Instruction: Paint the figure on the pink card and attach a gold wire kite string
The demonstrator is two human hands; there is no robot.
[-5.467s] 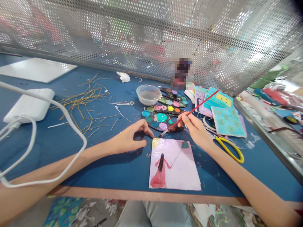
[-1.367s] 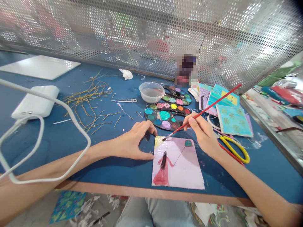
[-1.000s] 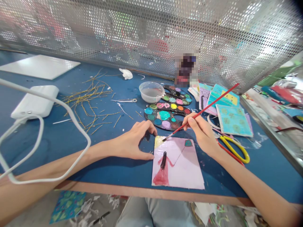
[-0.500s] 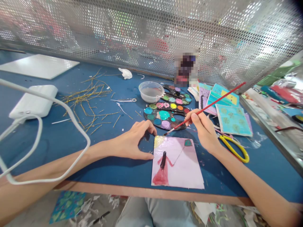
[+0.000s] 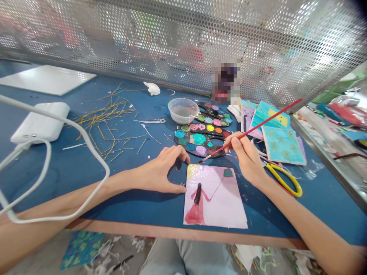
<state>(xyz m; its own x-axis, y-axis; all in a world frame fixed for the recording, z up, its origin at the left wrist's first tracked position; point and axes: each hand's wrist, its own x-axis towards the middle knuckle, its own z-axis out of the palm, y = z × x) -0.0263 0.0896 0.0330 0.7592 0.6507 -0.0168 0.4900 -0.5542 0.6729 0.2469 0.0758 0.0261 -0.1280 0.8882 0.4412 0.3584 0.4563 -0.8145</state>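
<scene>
My right hand (image 5: 248,160) holds a red-handled paintbrush (image 5: 252,131) in a pencil grip. The brush tip sits at the top edge of a painted card (image 5: 218,202), close to its yellow corner. The card shows a figure in a red dress and a kite on pale pink. My left hand (image 5: 160,172) lies on the table, holding nothing, its fingertips and thumb at the card's left edge. Just beyond the hands is a black paint palette (image 5: 197,143) with glossy coloured paints. Behind it are a second palette (image 5: 213,114) and a plastic water bowl (image 5: 183,110).
Yellow-handled scissors (image 5: 283,179) and turquoise painted cards (image 5: 282,145) lie to the right. Gold strands (image 5: 109,122) are scattered at left, near a white power bank (image 5: 40,122) and its white cable (image 5: 107,172). Perforated metal mesh (image 5: 183,38) stands behind the blue table.
The brush tip has moved slightly up from the card's yellow corner to its top edge, and the handle has tilted further right. My left hand stays beside the card.
</scene>
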